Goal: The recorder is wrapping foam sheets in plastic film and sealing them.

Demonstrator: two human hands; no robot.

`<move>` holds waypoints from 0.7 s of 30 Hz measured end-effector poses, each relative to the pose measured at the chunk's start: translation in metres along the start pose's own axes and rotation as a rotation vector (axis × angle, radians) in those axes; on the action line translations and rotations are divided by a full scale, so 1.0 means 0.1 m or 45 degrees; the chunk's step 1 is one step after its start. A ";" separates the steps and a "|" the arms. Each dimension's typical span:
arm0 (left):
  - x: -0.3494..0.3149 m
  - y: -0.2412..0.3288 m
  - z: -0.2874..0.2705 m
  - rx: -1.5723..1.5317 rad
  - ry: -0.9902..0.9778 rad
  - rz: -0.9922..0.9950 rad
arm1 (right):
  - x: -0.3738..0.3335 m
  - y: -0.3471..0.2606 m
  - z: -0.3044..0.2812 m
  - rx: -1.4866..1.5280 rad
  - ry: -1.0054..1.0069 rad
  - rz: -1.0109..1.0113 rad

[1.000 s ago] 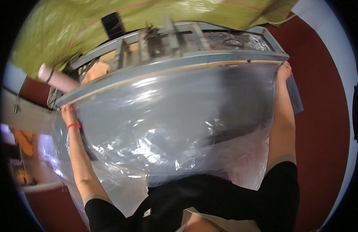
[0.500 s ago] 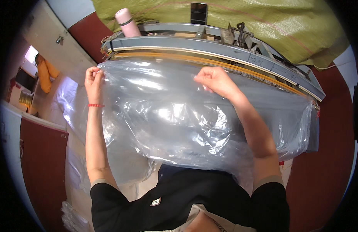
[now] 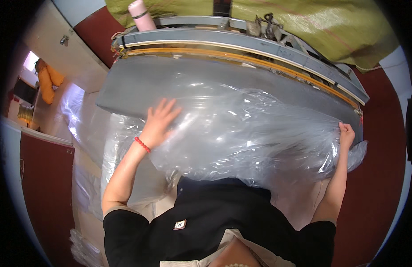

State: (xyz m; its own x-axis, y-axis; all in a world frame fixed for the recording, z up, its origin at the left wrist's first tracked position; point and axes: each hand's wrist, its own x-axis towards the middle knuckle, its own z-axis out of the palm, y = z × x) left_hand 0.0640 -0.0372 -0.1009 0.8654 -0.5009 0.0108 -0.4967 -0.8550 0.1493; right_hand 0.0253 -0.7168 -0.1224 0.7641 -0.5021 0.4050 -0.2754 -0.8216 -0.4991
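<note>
Clear plastic film [image 3: 223, 129] lies bunched and wrinkled over the front of a grey work table [image 3: 139, 80]. At the right end of the table, my right hand [image 3: 346, 133] pinches the film's edge, and creases fan leftward from the fingertips. My left hand [image 3: 160, 124] is over the film's left part with fingers spread, slightly blurred; whether it touches the film I cannot tell. A red bead bracelet [image 3: 142, 144] circles my left wrist. Along the table's back runs a long metal frame [image 3: 192, 38] with an orange strip [image 3: 206, 52] on its near side.
A pink bottle [image 3: 141, 15] stands by the frame's left end. Dark metal clamp parts [image 3: 269, 27] sit on the frame. Green woven sheeting [image 3: 312, 31] hangs behind. More clear film [image 3: 83, 253] lies at the lower left, near a door [image 3: 68, 44].
My right hand has moved right, drawing the film with it. My left hand has let go of the film's far left corner and come nearer, opening. The back of the table is now uncovered.
</note>
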 end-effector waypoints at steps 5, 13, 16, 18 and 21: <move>0.07 0.34 -0.17 -0.585 0.637 -0.066 | -0.13 0.31 -0.25 -0.210 0.143 0.078; -0.12 1.31 -0.17 -0.516 0.440 0.348 | -0.13 0.29 -0.27 -0.283 0.144 0.107; 0.05 1.34 -0.10 -0.500 0.395 0.174 | -0.13 0.32 -0.27 -0.260 0.124 0.152; 0.16 1.24 -0.05 -0.482 0.338 0.110 | -0.12 0.35 -0.26 -0.246 0.133 0.146; 0.29 0.99 -0.05 -0.716 0.437 0.140 | -0.14 0.33 -0.24 -0.233 0.139 0.159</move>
State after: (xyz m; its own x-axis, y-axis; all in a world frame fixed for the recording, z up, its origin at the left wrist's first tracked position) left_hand 0.0399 -0.1354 -0.0810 0.8295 -0.4306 0.3558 -0.5541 -0.5544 0.6210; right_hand -0.0089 -0.7437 -0.1263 0.6528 -0.6211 0.4337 -0.4726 -0.7813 -0.4077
